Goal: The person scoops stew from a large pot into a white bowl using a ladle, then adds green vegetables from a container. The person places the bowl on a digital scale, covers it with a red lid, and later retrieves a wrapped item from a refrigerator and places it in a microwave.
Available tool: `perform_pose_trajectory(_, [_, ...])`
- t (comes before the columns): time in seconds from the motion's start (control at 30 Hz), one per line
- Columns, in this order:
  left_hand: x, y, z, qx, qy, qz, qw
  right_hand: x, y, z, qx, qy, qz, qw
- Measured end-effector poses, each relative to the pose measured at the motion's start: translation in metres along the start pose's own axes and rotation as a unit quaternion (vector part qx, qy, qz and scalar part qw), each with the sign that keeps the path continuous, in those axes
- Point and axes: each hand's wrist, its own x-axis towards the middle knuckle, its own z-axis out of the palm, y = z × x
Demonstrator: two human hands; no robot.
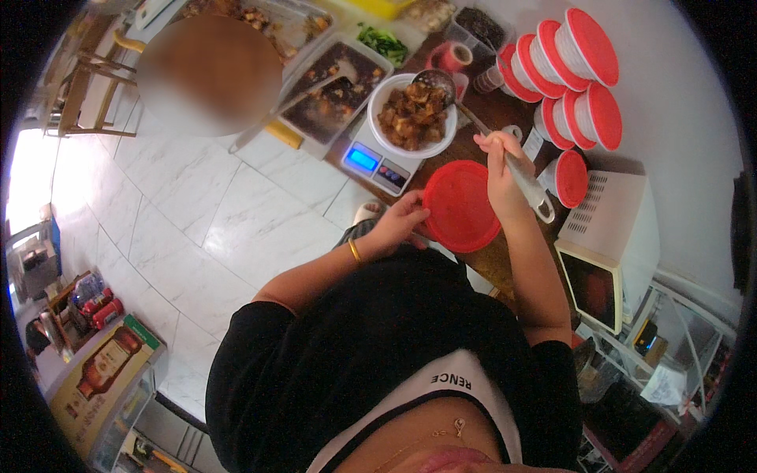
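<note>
My right hand [502,156] grips the handle of a metal ladle [470,115], its round bowl resting in the food at the right side of a white plastic tub [377,118]. Brown chunks of cooked food [412,117] fill much of that tub, which sits on a digital kitchen scale [384,167] with a lit blue display. My left hand [411,214] holds a round red plastic lid [462,206] by its left edge, just below the scale. Left of the tub is a clear tray [334,88] of dark, saucy food with a long-handled utensil [278,112] lying across it.
Stacked white tubs with red lids [571,56] stand by the wall at right, above a microwave oven [609,242]. Chopped greens [383,44], a roll of red film [452,57] and a container of dark food [479,26] lie beyond the scale. A blurred round area hides part of the upper left.
</note>
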Motion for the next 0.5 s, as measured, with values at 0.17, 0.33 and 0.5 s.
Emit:
perform_pose_trajectory(0.17, [0.0027,-0.0045,0.0011,-0.005,0.010,0.013,1.000,0.0033,-0.0084,0.0032,0.005,-0.022,-0.039,0.999])
perform_pose_trajectory(0.33, [0.0031,-0.0017,0.0023,-0.021,0.002,0.013,1.000,0.0049,0.0003,0.0046,0.020,-0.011,-0.031,0.999])
perform_pose_trajectory(0.5, [0.0008,-0.0018,0.0038,-0.020,0.013,0.025,0.999,0.0033,0.0010,-0.0020,0.001,-0.068,-0.046,0.997])
